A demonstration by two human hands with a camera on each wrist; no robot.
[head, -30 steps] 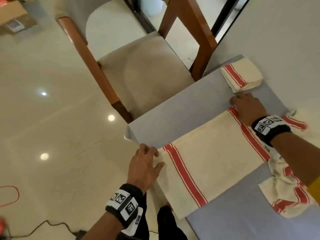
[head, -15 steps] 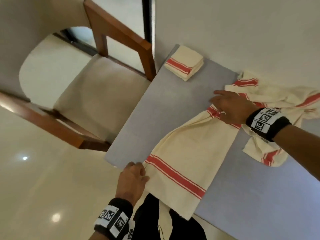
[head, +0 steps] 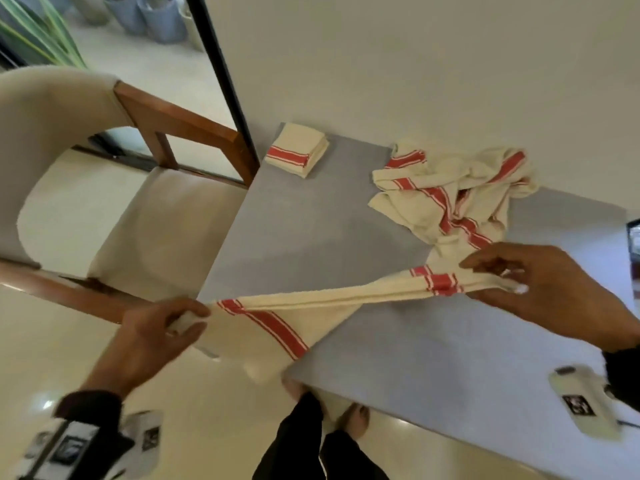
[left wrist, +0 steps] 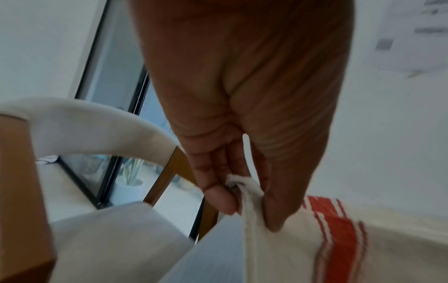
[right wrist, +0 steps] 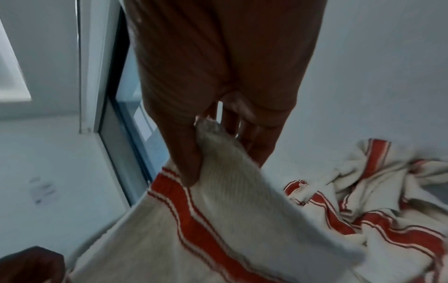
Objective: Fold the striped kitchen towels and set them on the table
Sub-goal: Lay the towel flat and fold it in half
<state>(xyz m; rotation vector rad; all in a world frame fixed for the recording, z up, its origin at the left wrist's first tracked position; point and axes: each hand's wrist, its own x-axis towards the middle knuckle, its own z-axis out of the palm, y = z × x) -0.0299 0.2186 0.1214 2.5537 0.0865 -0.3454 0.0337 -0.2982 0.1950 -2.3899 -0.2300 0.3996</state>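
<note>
The towel hangs stretched between both hands, its long axis running from the left hand, which pinches one end off the desk's near-left corner, to the right hand, which pinches the other end above the grey desk. Beyond the right hand lies a crumpled towel heap; a folded towel sits at the far-left corner, beside a chair.

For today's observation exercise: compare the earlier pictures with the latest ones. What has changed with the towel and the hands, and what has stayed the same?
The towel, earlier flat on the table, is now lifted and stretched. The left hand and right hand, which pressed its ends, now pinch them. The folded towel and the crumpled heap stayed put.
</note>
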